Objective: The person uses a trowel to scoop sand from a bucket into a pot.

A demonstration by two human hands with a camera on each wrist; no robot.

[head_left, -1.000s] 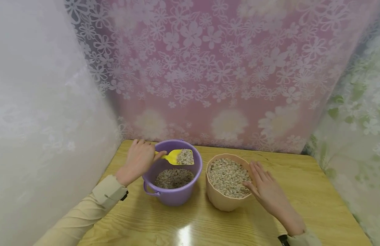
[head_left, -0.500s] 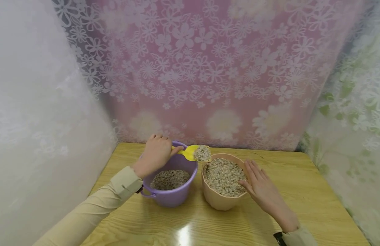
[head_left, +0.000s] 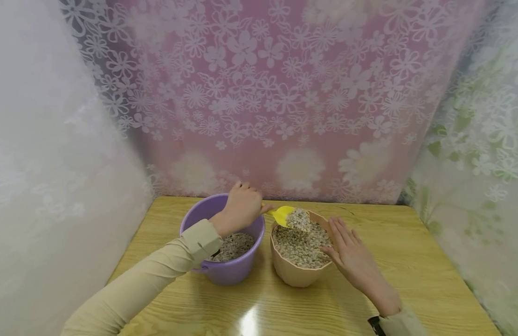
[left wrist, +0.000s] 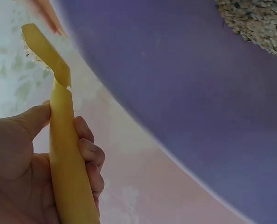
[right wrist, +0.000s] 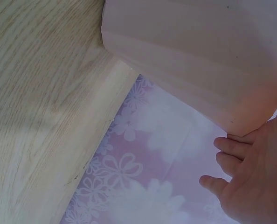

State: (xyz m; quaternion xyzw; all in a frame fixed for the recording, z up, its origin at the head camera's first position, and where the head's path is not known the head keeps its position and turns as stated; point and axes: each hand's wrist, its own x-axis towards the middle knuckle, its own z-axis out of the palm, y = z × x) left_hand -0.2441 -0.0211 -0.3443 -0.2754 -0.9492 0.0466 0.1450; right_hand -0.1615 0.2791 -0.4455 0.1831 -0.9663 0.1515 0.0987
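Note:
My left hand (head_left: 243, 207) grips a yellow shovel (head_left: 282, 215) by its handle, fingers wrapped round it in the left wrist view. A heap of small pale gravel (head_left: 298, 219) lies on the blade, which is over the far left rim of the peach faceted pot (head_left: 296, 277). That pot is filled with gravel almost to its rim. My right hand (head_left: 355, 259) rests against the pot's right side with straight fingers, thumb at the rim. Below my left forearm, the purple bucket (head_left: 227, 273) holds a lower layer of gravel, partly hidden by the sleeve.
Both containers stand side by side on a wood-grain table (head_left: 179, 308). A pink flowered curtain (head_left: 259, 116) hangs right behind the table's back edge. Pale sheeting (head_left: 53, 163) stands on the left, and a leaf-patterned sheet (head_left: 481, 186) on the right.
My left hand has carried the loaded shovel rightward from over the purple bucket to over the peach pot. My right hand has stayed at the pot's side. The head view has shifted slightly.

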